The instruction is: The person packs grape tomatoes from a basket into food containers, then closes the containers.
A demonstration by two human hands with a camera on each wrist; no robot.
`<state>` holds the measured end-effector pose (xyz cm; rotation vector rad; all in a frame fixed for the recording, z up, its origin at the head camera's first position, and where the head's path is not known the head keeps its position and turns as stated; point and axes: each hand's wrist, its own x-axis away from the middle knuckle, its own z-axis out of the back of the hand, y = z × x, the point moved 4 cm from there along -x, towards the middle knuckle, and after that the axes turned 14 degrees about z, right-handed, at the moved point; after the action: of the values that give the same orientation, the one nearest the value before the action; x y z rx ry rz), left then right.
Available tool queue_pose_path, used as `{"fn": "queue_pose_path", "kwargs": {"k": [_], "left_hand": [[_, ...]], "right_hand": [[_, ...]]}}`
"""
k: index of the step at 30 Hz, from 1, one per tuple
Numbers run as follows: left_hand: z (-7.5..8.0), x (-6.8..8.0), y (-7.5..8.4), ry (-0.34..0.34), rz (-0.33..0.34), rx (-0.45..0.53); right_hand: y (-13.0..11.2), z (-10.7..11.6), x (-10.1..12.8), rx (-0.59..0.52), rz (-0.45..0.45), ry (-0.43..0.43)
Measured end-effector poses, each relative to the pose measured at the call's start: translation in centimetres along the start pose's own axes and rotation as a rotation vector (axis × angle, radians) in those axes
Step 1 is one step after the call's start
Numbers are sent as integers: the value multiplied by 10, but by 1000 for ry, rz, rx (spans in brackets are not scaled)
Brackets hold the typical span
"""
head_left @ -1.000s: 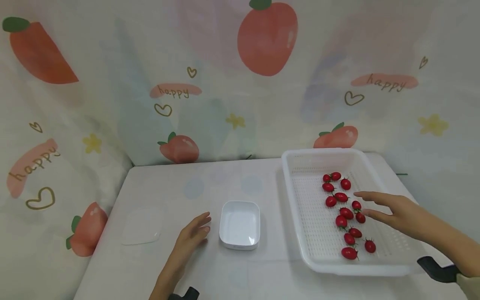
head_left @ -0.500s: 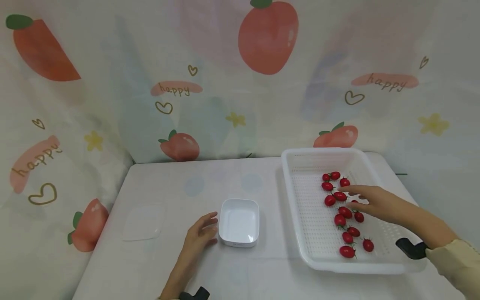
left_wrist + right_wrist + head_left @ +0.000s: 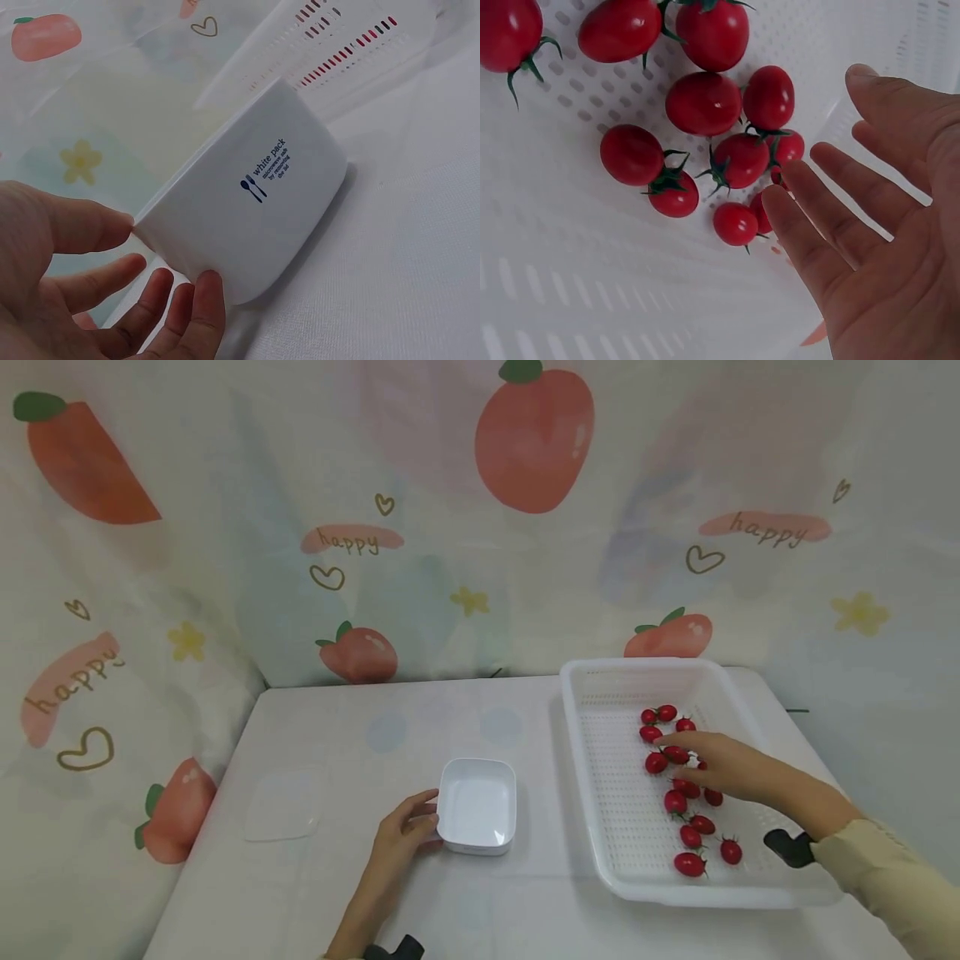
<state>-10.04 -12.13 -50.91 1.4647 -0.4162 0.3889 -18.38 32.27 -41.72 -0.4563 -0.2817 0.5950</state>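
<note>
Behind the right hand (image 3: 722, 765), a black wrist mount (image 3: 791, 849) meets a cream sleeve (image 3: 873, 872); behind the left hand (image 3: 402, 831), a second black mount (image 3: 405, 948).

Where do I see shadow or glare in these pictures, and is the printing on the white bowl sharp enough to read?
Head view: dim overall, with soft shadow on the table left of the basket and a glint inside the bowl; left wrist view: the printing is legible; right wrist view: small highlights on the tomatoes.
</note>
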Motion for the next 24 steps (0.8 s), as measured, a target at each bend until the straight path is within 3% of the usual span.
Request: {"fn": "queue_pose_path", "kwargs": {"k": [10, 16, 24], "left_hand": [[-6, 4, -4, 5, 5, 1], [-8, 5, -10, -2, 4, 28], [-7, 5, -8, 8, -13, 36]], "right_hand": [[1, -14, -8, -23, -34, -69], [0, -21, -19, 64, 33, -70], [1, -25, -29, 145, 59, -48]]}}
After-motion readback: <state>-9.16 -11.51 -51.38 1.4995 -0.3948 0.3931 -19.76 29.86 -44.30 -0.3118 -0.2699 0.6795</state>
